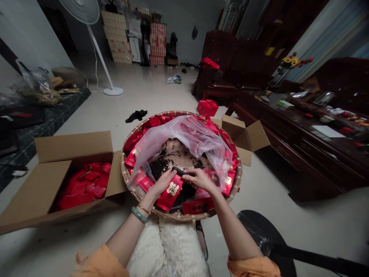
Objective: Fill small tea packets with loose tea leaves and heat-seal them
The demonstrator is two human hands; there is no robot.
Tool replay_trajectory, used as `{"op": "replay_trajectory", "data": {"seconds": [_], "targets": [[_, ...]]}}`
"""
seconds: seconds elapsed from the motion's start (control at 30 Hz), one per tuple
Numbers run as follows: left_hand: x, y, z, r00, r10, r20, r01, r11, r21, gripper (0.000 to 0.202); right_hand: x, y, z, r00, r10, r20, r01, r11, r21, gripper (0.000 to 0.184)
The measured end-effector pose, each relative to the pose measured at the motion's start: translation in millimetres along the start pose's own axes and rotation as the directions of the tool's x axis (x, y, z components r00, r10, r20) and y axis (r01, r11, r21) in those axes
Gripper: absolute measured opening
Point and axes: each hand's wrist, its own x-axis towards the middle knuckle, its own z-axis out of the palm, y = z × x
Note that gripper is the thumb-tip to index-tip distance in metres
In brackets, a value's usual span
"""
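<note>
A red packet (172, 190) with a gold label and dark characters is held by my left hand (164, 184), its fingers wrapped round the side. My right hand (198, 180) is closed on a small black elongated object (179, 171) at the packet's top edge; its exact kind is unclear. Both hands are over a round woven basket (123, 169). Inside, a translucent pinkish plastic sheet (184, 129) lies folded back around dark loose leaves (160, 166). More red packets (198, 206) ring the basket's edge.
An open cardboard box (54, 177) full of red packets stands left. Another open carton (245, 134) is at right, beside a dark wooden table (276, 142). A black round seat (256, 231) is near my right arm. A white fan (100, 57) stands farther back.
</note>
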Motion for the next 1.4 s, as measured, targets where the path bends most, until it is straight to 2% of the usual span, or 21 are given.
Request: {"op": "replay_trajectory", "data": {"seconds": [0.1,0.17,0.27,0.37,0.47,0.53,0.6,0.67,0.77,0.87,1.0,1.1,1.17,1.23,1.3,1.4], "targets": [[-0.8,2.4,1.6,1.000,0.007,0.013,-0.008,1.000,0.026,0.045,-1.1,2.2,-4.6,1.000,0.000,0.024,-0.001,0.999,0.044,0.047],[-4.2,4.1,2.5,0.999,-0.026,0.031,0.026,0.999,0.027,0.047,-1.2,3.8,-10.4,1.000,0.001,-0.013,-0.001,1.000,0.024,0.048],[-10.5,8.0,3.7,0.996,-0.070,0.046,0.068,0.997,0.043,0.049,0.8,10.0,-20.3,0.986,-0.017,-0.164,-0.014,0.982,-0.188,0.049],[-12.7,11.7,4.8,0.999,-0.036,0.032,0.035,0.998,0.047,0.049,4.0,23.1,-26.1,0.952,-0.007,-0.306,-0.147,0.867,-0.476,0.049],[-9.1,10.9,4.6,1.000,-0.010,-0.021,0.010,1.000,0.014,0.045,5.0,37.6,-26.9,0.927,0.046,-0.372,-0.290,0.716,-0.635,0.052],[-5.4,7.9,3.9,0.998,-0.004,-0.058,0.003,1.000,-0.017,0.045,4.0,42.8,-25.8,0.920,0.016,-0.392,-0.301,0.668,-0.680,0.051],[-2.4,4.5,3.6,0.996,0.001,-0.088,-0.005,0.999,-0.044,0.046,2.6,42.0,-22.2,0.905,-0.089,-0.416,-0.246,0.688,-0.683,0.047],[-0.5,1.9,4.2,0.994,0.020,-0.108,-0.027,0.998,-0.059,0.045,2.1,35.2,-14.0,0.880,-0.209,-0.427,-0.112,0.781,-0.614,0.042],[0.5,0.6,6.4,0.989,0.075,-0.130,-0.081,0.996,-0.042,0.041,4.7,20.1,7.8,0.862,-0.305,-0.405,0.163,0.924,-0.347,0.033],[0.8,1.1,7.1,0.973,0.155,-0.168,-0.148,0.988,0.052,0.038,9.8,8.5,31.2,0.849,-0.317,-0.423,0.294,0.948,-0.119,0.026],[1.3,-0.3,3.6,0.951,0.212,-0.224,-0.181,0.972,0.152,0.033,14.6,3.7,44.7,0.854,-0.234,-0.465,0.287,0.957,0.046,0.022],[2.4,-3.3,1.5,0.933,0.219,-0.285,-0.198,0.975,0.101,0.029,14.4,3.0,43.3,0.881,-0.178,-0.439,0.264,0.954,0.144,0.023],[3.2,-5.2,1.9,0.919,0.205,-0.336,-0.208,0.978,0.026,0.029,12.4,2.5,40.6,0.923,-0.091,-0.373,0.204,0.940,0.275,0.026],[3.7,-6.1,3.1,0.914,0.185,-0.360,-0.208,0.978,-0.027,0.031,9.6,2.2,37.7,0.961,-0.008,-0.278,0.131,0.894,0.428,0.030],[3.6,-5.2,4.1,0.922,0.168,-0.350,-0.196,0.980,-0.045,0.032,6.6,2.4,34.6,0.976,0.037,-0.212,0.087,0.833,0.546,0.032],[2.7,-0.8,2.3,0.941,0.122,-0.315,-0.155,0.984,-0.083,0.035,2.6,3.5,27.7,0.969,0.079,-0.232,0.091,0.763,0.640,0.032]]}}
